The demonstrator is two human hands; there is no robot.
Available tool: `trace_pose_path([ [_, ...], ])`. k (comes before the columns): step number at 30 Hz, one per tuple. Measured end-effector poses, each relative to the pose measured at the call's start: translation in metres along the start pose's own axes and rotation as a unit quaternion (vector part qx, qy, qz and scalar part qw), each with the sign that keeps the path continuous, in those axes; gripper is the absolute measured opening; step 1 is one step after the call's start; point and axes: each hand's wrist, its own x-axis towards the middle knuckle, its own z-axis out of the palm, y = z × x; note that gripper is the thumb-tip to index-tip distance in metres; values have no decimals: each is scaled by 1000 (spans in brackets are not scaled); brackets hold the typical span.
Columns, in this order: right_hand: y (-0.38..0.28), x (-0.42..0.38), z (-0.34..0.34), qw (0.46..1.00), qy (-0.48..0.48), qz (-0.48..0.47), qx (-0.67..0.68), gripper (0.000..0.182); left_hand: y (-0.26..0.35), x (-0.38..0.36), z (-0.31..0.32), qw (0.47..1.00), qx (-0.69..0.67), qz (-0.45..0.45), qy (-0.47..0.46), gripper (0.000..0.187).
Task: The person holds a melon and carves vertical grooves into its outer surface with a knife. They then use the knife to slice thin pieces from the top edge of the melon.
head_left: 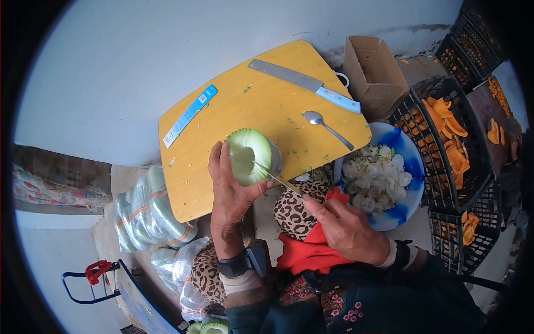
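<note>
My left hand (229,192) is curled round the near side of a pale green melon (262,149) at the edge of the yellow table (222,122). The melon's middle is hollow and its rim is cut in a zigzag. My right hand (347,231) grips a thin-bladed knife (281,182), its tip inside the opening at the rim. On the table lie a large kitchen knife (286,74) with a light blue handle, a metal spoon (314,118) and a blue-and-white printed sleeve (192,114).
A blue-and-white basin (416,203) holding pale pulp stands right of the table. Beyond are a cardboard box (384,92) and black crates (484,145) with orange slices (456,161). Plastic-wrapped melons (142,209) lie at left, near a hand cart (92,302).
</note>
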Motion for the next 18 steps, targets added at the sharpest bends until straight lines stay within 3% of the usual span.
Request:
trace_pose_path([
  [18, 3, -1, 2, 998, 1, 27, 60, 62, 2, 0, -1, 1000, 8, -3, -5, 123],
])
